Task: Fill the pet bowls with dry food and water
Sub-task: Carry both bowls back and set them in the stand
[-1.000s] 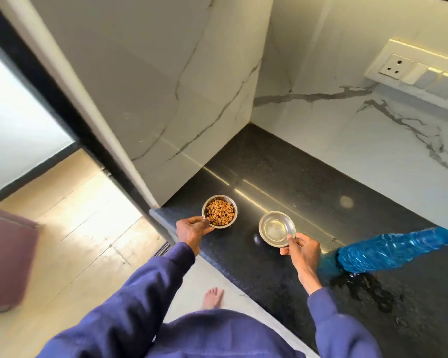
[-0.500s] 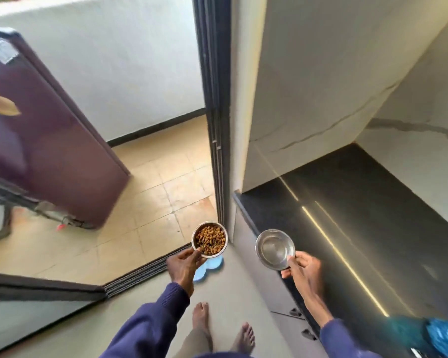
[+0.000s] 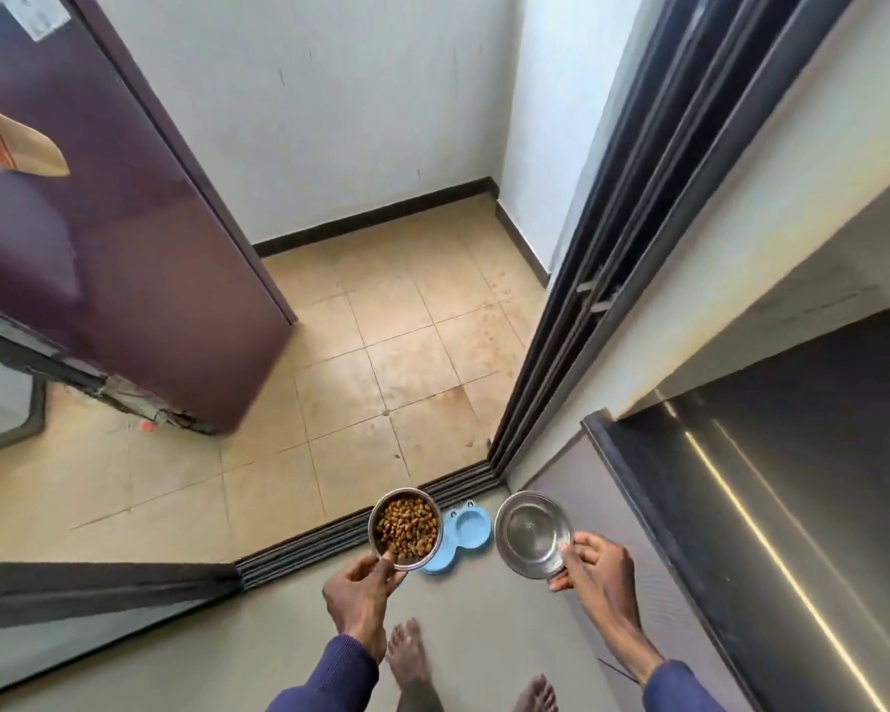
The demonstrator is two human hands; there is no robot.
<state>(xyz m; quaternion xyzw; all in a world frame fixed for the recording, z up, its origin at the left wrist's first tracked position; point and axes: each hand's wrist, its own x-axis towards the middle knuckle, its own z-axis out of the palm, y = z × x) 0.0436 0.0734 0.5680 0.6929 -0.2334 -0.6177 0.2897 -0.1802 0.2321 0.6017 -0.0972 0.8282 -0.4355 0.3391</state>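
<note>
My left hand [image 3: 362,594] pinches the near rim of a steel bowl of brown dry food [image 3: 406,527] and holds it in the air. My right hand [image 3: 593,566] grips the rim of a second steel bowl [image 3: 531,532], shiny inside; whether it holds water I cannot tell. On the floor between and below the two bowls lies a light blue plastic bowl stand [image 3: 464,529], partly hidden by the food bowl.
A dark sliding-door track [image 3: 361,532] crosses the floor just beyond the stand, with beige tiles [image 3: 381,372] past it. A purple fridge [image 3: 104,238] stands at the left. The black countertop [image 3: 792,454] runs along the right. My bare feet [image 3: 407,655] are below.
Both bowls were lifted off the black counter and carried left. The view turned from the counter to the doorway floor, and the blue stand came into sight. The blue bottle has left the view.
</note>
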